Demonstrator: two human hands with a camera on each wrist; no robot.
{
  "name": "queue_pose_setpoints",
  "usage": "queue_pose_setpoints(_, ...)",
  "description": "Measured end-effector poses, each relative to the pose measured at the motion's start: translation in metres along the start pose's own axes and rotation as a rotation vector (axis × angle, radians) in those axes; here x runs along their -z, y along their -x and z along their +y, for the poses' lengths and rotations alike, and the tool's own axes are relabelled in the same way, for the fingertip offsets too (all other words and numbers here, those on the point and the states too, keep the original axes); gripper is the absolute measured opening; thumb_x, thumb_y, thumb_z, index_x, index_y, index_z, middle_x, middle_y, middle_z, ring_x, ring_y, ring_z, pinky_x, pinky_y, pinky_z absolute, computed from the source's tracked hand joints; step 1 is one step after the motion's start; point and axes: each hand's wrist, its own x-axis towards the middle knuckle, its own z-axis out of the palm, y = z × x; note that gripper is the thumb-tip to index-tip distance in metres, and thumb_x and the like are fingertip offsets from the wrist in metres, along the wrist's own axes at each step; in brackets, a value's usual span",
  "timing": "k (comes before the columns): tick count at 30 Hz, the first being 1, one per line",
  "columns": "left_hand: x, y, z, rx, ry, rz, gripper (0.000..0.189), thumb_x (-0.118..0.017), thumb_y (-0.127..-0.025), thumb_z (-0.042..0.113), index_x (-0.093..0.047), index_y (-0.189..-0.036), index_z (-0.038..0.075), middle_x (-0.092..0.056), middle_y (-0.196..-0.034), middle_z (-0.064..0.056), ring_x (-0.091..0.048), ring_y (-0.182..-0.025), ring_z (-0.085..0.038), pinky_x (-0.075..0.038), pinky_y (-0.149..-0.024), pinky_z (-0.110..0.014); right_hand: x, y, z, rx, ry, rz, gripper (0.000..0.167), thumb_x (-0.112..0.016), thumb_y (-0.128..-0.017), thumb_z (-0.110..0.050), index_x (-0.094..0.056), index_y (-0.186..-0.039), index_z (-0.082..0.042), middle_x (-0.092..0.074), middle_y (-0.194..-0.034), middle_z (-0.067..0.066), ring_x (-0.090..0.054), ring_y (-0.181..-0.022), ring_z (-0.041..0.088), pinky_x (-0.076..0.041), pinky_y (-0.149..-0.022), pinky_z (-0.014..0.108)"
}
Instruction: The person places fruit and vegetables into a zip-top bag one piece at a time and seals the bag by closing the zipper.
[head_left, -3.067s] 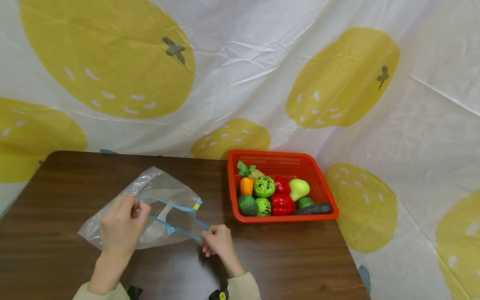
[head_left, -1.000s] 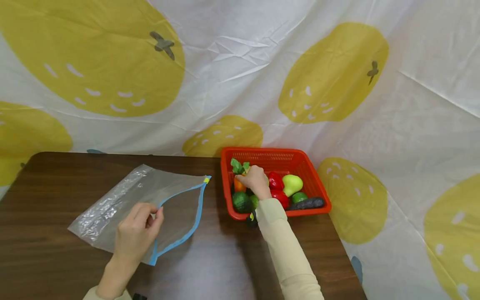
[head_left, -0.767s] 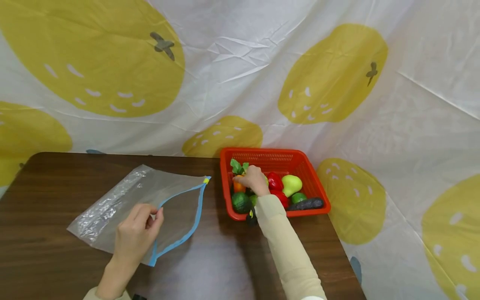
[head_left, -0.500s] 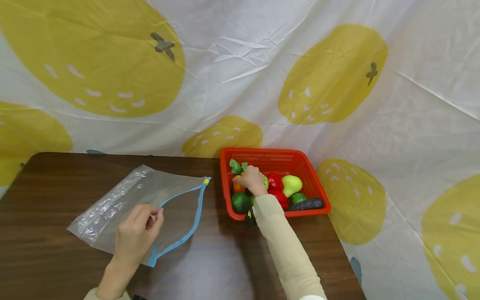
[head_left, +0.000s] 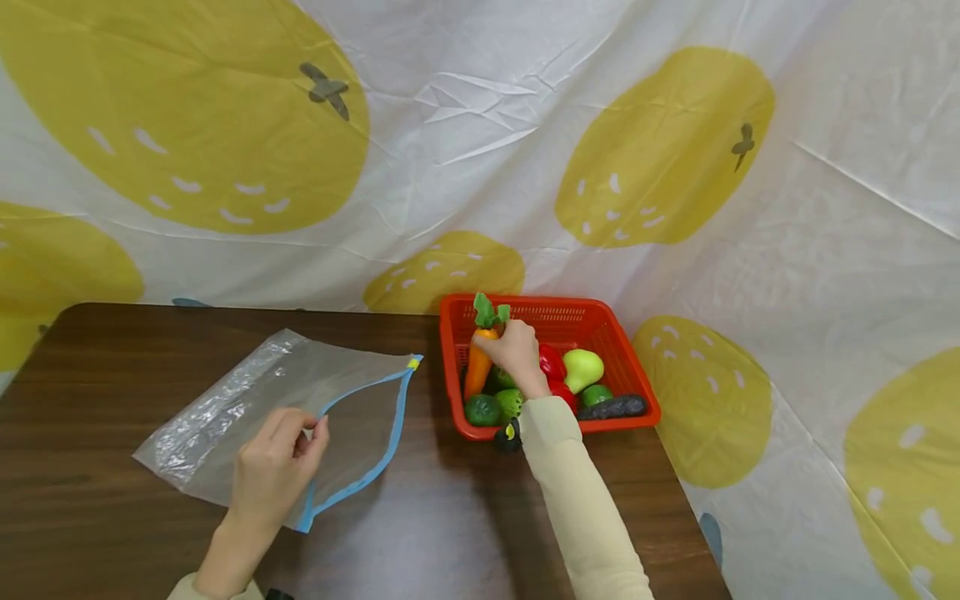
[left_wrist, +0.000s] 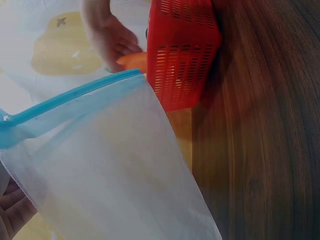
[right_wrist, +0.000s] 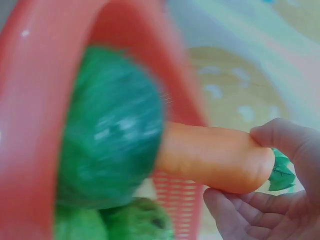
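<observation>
My left hand (head_left: 273, 462) pinches the blue-trimmed mouth of a clear zip bag (head_left: 217, 417) over the table's left half. The bag's mouth gapes toward the right, a yellow slider at its far corner. In the left wrist view the bag (left_wrist: 115, 165) fills the middle. My right hand (head_left: 517, 350) grips an orange carrot (head_left: 478, 367) near its leafy top, thumb on one side and fingers on the other. The carrot stands tilted at the left end of the red basket (head_left: 600, 426), its lower end still inside. In the right wrist view a dark green round vegetable (right_wrist: 110, 130) overlaps the carrot's lower end.
In the basket lie a light green pear (head_left: 583, 370), red peppers (head_left: 552, 363), a green lime-like fruit (head_left: 597, 395), a dark long vegetable (head_left: 615, 407) and green round ones. A patterned curtain (head_left: 465, 150) hangs behind the brown table (head_left: 405, 533).
My right hand left the bag's mouth, reached into the basket and took hold of the carrot. Since half a second ago the carrot has risen and tipped up. The left hand keeps still.
</observation>
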Motion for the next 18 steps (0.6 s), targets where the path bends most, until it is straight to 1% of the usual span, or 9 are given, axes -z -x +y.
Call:
queue_pose_setpoints(2,-0.001,0.001,0.0,0.003,-0.001,-0.001,0.032,-0.05,-0.087,0.021,-0.056,-0.064,0.0,-0.052,-0.062,-0.007,-0.047,-0.045,-0.013,-0.037,-0.036,-0.018,0.007,0.005,-0.002,0.025,-0.054,0.059,0.034,-0.071,-0.076,-0.032,-0.049,-0.066,-0.009,-0.043,-0.06,0.001,-0.043,-0.056,0.017,-0.036,-0.048,0.026)
queue_pose_setpoints(4,-0.001,0.001,0.0,0.004,-0.004,-0.001,0.032,-0.05,-0.087,0.021,-0.056,-0.064,0.0,-0.052,-0.062,-0.007,-0.048,-0.045,-0.013,-0.037,-0.036,-0.019,0.013,0.013,-0.005,0.056,-0.118,0.122,0.033,-0.071,-0.077,-0.032,-0.052,-0.07,-0.006,-0.048,-0.06,0.003,-0.045,-0.055,0.019,-0.037,-0.049,0.026)
queue_pose_setpoints(6,-0.002,0.001,0.0,0.004,-0.004,-0.001,0.032,-0.05,-0.087,0.021,-0.056,-0.064,-0.001,-0.052,-0.062,-0.007,-0.048,-0.045,-0.013,-0.037,-0.036,-0.019,0.018,0.023,-0.008,0.103,-0.167,0.209,0.031,-0.072,-0.078,-0.031,-0.056,-0.076,-0.004,-0.055,-0.064,0.006,-0.051,-0.056,0.02,-0.041,-0.05,0.028)
queue_pose_setpoints(9,-0.002,0.002,-0.002,-0.001,-0.004,-0.003,0.032,-0.05,-0.087,0.02,-0.056,-0.064,-0.001,-0.052,-0.062,-0.008,-0.048,-0.045,-0.013,-0.037,-0.036,-0.019,0.024,0.044,-0.013,0.179,-0.262,0.33,0.03,-0.073,-0.078,-0.027,-0.06,-0.083,0.0,-0.062,-0.069,0.012,-0.059,-0.06,0.024,-0.049,-0.054,0.032)
queue_pose_setpoints(11,-0.003,0.002,-0.002,-0.004,-0.003,-0.004,0.032,-0.05,-0.087,0.02,-0.056,-0.065,-0.001,-0.052,-0.062,-0.008,-0.048,-0.045,-0.013,-0.037,-0.036,-0.019,0.026,0.06,-0.017,0.226,-0.354,0.382,0.029,-0.075,-0.077,-0.024,-0.063,-0.088,0.0,-0.065,-0.074,0.013,-0.063,-0.064,0.024,-0.054,-0.058,0.033)
queue_pose_setpoints(14,-0.003,0.002,-0.003,-0.003,-0.003,-0.007,0.032,-0.05,-0.087,0.02,-0.056,-0.065,-0.001,-0.053,-0.062,-0.008,-0.048,-0.045,-0.013,-0.038,-0.036,-0.02,0.025,0.086,-0.024,0.262,-0.506,0.399,0.028,-0.076,-0.077,-0.019,-0.063,-0.088,0.002,-0.066,-0.077,0.013,-0.065,-0.067,0.023,-0.056,-0.06,0.031)
queue_pose_setpoints(17,-0.004,0.002,-0.004,0.001,-0.005,-0.006,0.031,-0.051,-0.087,0.02,-0.056,-0.065,-0.001,-0.053,-0.063,-0.008,-0.049,-0.045,-0.013,-0.039,-0.036,-0.02,0.016,0.112,-0.031,0.272,-0.663,0.352,0.024,-0.077,-0.076,-0.012,-0.062,-0.087,0.005,-0.064,-0.077,0.014,-0.063,-0.065,0.017,-0.054,-0.061,0.025)
queue_pose_setpoints(18,-0.004,0.002,-0.004,0.002,-0.007,-0.004,0.031,-0.051,-0.087,0.02,-0.056,-0.065,-0.001,-0.053,-0.063,-0.009,-0.049,-0.045,-0.013,-0.039,-0.036,-0.02,0.01,0.12,-0.034,0.283,-0.72,0.321,0.023,-0.076,-0.076,-0.008,-0.062,-0.088,0.006,-0.063,-0.077,0.015,-0.062,-0.066,0.015,-0.054,-0.062,0.023)
